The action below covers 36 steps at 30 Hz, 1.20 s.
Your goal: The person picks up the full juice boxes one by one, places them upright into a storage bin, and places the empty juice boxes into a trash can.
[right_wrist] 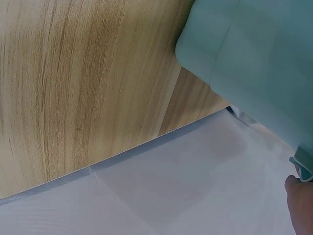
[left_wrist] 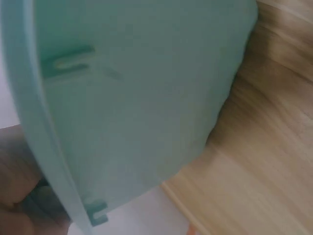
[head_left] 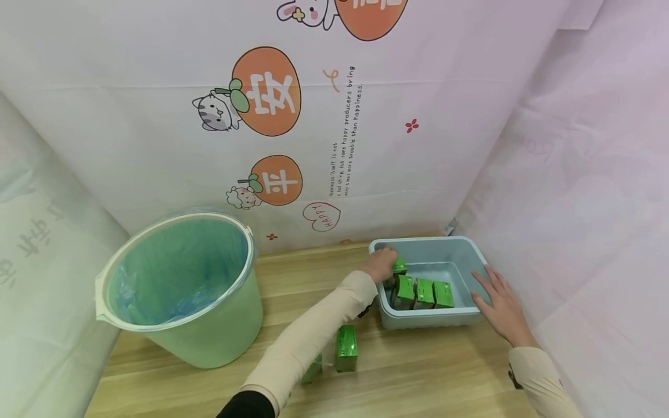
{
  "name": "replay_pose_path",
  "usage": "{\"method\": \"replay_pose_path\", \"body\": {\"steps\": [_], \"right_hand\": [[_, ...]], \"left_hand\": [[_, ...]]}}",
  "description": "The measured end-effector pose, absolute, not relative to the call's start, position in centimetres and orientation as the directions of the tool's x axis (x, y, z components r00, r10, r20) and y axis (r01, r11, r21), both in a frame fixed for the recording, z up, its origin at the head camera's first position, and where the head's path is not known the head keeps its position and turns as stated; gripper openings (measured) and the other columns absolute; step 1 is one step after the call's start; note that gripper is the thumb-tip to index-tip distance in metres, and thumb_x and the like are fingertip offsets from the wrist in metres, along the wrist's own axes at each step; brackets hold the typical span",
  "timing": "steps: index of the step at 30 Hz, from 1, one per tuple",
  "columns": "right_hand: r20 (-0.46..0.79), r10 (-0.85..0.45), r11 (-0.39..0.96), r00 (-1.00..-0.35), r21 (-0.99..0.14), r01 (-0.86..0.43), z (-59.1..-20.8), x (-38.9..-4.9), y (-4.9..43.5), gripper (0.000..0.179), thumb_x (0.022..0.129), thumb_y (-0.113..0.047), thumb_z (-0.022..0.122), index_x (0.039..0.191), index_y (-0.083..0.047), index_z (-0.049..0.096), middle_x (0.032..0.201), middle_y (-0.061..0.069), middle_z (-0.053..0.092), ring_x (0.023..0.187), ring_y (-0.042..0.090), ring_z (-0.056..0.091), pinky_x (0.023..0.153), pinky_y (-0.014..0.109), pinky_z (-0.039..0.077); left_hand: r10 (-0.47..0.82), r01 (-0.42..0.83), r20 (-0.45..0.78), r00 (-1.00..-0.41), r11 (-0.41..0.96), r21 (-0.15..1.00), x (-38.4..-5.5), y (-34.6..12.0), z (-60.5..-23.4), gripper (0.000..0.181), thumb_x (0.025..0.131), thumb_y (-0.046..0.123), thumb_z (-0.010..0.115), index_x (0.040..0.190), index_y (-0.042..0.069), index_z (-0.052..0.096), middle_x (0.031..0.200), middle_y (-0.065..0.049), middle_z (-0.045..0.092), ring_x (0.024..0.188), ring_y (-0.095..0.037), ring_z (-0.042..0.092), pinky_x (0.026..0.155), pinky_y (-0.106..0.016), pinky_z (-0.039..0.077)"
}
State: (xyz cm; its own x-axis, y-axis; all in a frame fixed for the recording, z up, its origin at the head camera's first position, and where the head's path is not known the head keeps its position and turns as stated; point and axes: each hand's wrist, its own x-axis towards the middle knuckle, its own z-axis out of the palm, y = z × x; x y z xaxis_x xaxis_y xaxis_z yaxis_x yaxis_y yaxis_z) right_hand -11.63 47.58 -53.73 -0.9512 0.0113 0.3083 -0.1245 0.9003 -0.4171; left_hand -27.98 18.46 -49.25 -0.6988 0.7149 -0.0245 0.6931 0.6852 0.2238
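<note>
A light blue plastic bin (head_left: pixel 431 318) stands on the table against the back wall. My left hand (head_left: pixel 380 264) reaches over its left rim, fingers curled round a small green-topped box (head_left: pixel 400 266). Inside, several similar boxes (head_left: pixel 424 293) line the front wall. At the right rim rests my right hand (head_left: pixel 504 307), fingers spread over the edge. Seen from the left wrist, the bin's outer wall (left_wrist: pixel 146 98) hides most of the hand (left_wrist: pixel 17 171). The right wrist view catches only part of the right hand (right_wrist: pixel 301 200) by the rim.
Two more green boxes stand on the wooden table (head_left: pixel 292 278): one in front of the bin (head_left: pixel 346 348), another partly behind the left forearm (head_left: pixel 312 370). A green bucket (head_left: pixel 230 325) with a plastic liner is at left. White printed sheets (head_left: pixel 157 145) wall the back and sides.
</note>
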Motion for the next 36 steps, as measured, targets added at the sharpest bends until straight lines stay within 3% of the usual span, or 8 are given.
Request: {"method": "replay_pose_path", "body": {"steps": [8, 12, 16, 19, 23, 30, 36], "right_hand": [[0.313, -0.002, 0.908, -0.95, -0.398, -0.133, -53.8, -11.6, 47.9, 0.054, 0.107, -0.026, 0.059, 0.153, -0.001, 0.049, 0.166, 0.032, 0.027, 0.151, 0.054, 0.023, 0.106, 0.079, 0.028], [0.318, -0.009, 0.911, -0.948, -0.388, -0.139, -53.7, -11.8, 48.3, 0.054, 0.107, -0.026, 0.059, 0.153, -0.001, 0.049, 0.166, 0.031, 0.027, 0.152, 0.053, 0.022, 0.107, 0.079, 0.028], [0.331, -0.012, 0.91, -0.943, -0.386, -0.148, -53.8, -11.9, 48.3, 0.054, 0.107, -0.027, 0.059, 0.153, -0.001, 0.049, 0.166, 0.032, 0.027, 0.153, 0.052, 0.022, 0.11, 0.078, 0.026], [0.331, -0.01, 0.906, -0.943, -0.396, -0.148, -53.8, -11.8, 48.1, 0.054, 0.107, -0.027, 0.059, 0.153, -0.001, 0.049, 0.166, 0.032, 0.027, 0.153, 0.052, 0.022, 0.111, 0.078, 0.025], [0.328, -0.008, 0.901, -0.945, -0.408, -0.149, -54.0, -11.5, 47.9, 0.054, 0.108, -0.028, 0.059, 0.154, -0.001, 0.049, 0.166, 0.032, 0.027, 0.153, 0.052, 0.021, 0.114, 0.076, 0.022], [0.338, -0.015, 0.905, -0.941, -0.397, -0.157, -54.2, -11.4, 47.9, 0.053, 0.108, -0.026, 0.058, 0.152, 0.002, 0.049, 0.166, 0.033, 0.027, 0.152, 0.053, 0.021, 0.117, 0.074, 0.019], [0.351, -0.026, 0.906, -0.936, -0.387, -0.17, -54.0, -11.5, 48.0, 0.053, 0.108, -0.027, 0.057, 0.153, 0.0, 0.049, 0.165, 0.033, 0.028, 0.153, 0.053, 0.021, 0.116, 0.075, 0.021]], "left_hand": [[0.724, 0.717, 0.059, -0.688, 0.665, 0.21, -28.1, 17.5, -47.9, 0.008, 0.094, 0.006, 0.081, 0.095, 0.007, 0.073, 0.111, -0.008, 0.071, 0.1, -0.019, 0.068, 0.079, -0.026, 0.055], [0.728, 0.73, 0.105, -0.677, 0.648, 0.215, -28.3, 16.6, -47.2, 0.026, 0.092, 0.01, 0.084, 0.115, 0.003, 0.076, 0.121, -0.011, 0.071, 0.109, -0.022, 0.069, 0.09, -0.027, 0.056], [0.706, 0.689, 0.106, -0.7, 0.629, 0.36, -28.2, 15.2, -46.1, 0.047, 0.096, 0.007, 0.078, 0.14, -0.001, 0.064, 0.14, -0.014, 0.065, 0.126, -0.025, 0.064, 0.101, -0.025, 0.053], [0.684, 0.66, 0.119, -0.72, 0.621, 0.423, -27.8, 13.8, -45.2, 0.054, 0.098, 0.009, 0.077, 0.148, 0.0, 0.058, 0.149, -0.015, 0.059, 0.135, -0.026, 0.057, 0.109, -0.027, 0.048], [0.65, 0.651, 0.188, -0.737, 0.607, 0.455, -26.6, 11.6, -44.2, 0.054, 0.097, 0.014, 0.079, 0.147, 0.002, 0.059, 0.148, -0.015, 0.059, 0.14, -0.028, 0.054, 0.116, -0.033, 0.043], [0.566, 0.664, 0.362, -0.741, 0.536, 0.521, -22.9, 6.1, -43.4, 0.048, 0.096, 0.012, 0.078, 0.14, -0.001, 0.063, 0.142, -0.017, 0.062, 0.134, -0.031, 0.057, 0.117, -0.04, 0.043], [0.47, 0.666, 0.471, -0.746, 0.538, 0.517, -19.7, 0.7, -41.7, 0.044, 0.099, 0.014, 0.076, 0.139, 0.0, 0.063, 0.141, -0.016, 0.061, 0.139, -0.035, 0.054, 0.123, -0.047, 0.032]]}}
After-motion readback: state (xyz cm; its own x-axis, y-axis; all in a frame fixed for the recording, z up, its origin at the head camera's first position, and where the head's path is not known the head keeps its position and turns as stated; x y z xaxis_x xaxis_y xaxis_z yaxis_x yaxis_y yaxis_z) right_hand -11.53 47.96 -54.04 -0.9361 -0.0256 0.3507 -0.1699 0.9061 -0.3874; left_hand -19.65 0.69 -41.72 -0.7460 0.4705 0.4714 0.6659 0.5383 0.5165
